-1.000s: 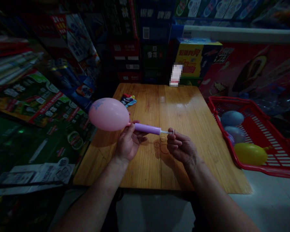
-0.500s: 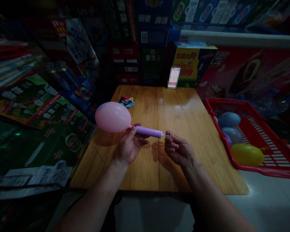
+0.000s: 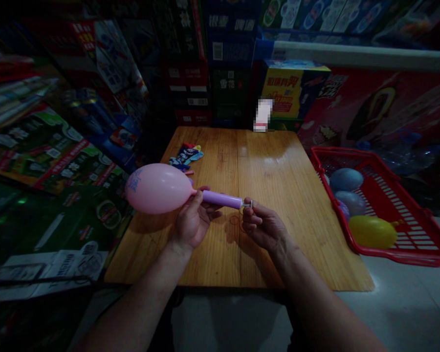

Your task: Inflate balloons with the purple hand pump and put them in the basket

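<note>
A pink balloon, partly blown up, sits on the nozzle of a small purple hand pump held over the wooden table. My left hand is closed round the balloon's neck and the front end of the pump. My right hand pinches the pump's plunger handle, which is pushed in close to the barrel.
A packet of flat uninflated balloons lies at the table's far left. A red basket on the right holds blue, pale purple and yellow blown-up balloons. Stacked boxes and printed packages crowd the left side and the back.
My right hand has pushed the plunger into the pump barrel. The pink balloon has grown longer and shifted slightly left.
</note>
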A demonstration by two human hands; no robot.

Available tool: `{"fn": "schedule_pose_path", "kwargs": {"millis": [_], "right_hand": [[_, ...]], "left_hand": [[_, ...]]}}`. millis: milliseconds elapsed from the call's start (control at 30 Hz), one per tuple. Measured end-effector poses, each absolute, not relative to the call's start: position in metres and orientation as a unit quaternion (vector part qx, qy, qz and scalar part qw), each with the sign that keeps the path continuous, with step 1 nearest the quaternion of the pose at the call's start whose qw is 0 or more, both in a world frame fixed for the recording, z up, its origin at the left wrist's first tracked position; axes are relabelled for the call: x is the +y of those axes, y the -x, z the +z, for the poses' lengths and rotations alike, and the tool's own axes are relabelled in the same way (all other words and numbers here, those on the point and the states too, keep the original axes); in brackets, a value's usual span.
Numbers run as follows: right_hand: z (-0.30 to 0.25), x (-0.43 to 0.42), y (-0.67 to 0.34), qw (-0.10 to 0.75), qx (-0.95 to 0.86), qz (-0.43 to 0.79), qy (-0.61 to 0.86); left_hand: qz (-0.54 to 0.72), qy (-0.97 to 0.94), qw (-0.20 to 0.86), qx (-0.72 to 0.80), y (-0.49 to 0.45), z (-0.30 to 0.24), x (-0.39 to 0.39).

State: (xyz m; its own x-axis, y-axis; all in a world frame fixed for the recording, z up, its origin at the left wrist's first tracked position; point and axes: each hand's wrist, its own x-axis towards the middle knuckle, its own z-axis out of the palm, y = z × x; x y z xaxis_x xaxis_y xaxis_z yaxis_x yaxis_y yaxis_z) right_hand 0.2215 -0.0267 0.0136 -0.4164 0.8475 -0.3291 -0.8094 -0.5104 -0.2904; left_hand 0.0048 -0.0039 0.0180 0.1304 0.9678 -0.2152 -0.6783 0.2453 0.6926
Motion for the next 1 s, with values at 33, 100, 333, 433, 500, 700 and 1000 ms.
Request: {"fn": "schedule_pose_path", "kwargs": {"millis": [33, 100, 333, 433, 500, 700, 1000], "right_hand": [[0.016, -0.026, -0.226, 0.494, -0.050, 0.839, 0.223], [0.020, -0.024, -0.234, 0.508, -0.053, 0.832, 0.217], [0.008, -0.037, -0.209, 0.501, -0.033, 0.837, 0.217], [0.007, -0.038, -0.201, 0.499, -0.035, 0.837, 0.221], [0.010, -0.035, -0.206, 0.498, -0.039, 0.838, 0.219], [0.021, -0.027, -0.234, 0.534, -0.051, 0.817, 0.212], [0.008, -0.037, -0.201, 0.499, -0.057, 0.838, 0.214]], "left_hand": [[0.579, -0.222, 0.712, 0.329, 0.000, 0.019, 0.000], [0.599, -0.223, 0.695, 0.330, 0.009, 0.022, 0.004], [0.551, -0.236, 0.732, 0.324, 0.000, 0.016, -0.010], [0.556, -0.235, 0.727, 0.326, -0.003, 0.013, -0.010], [0.561, -0.230, 0.727, 0.322, 0.001, 0.014, -0.006], [0.613, -0.237, 0.680, 0.325, 0.016, 0.022, 0.004], [0.561, -0.236, 0.722, 0.329, -0.002, 0.011, -0.005]]}}
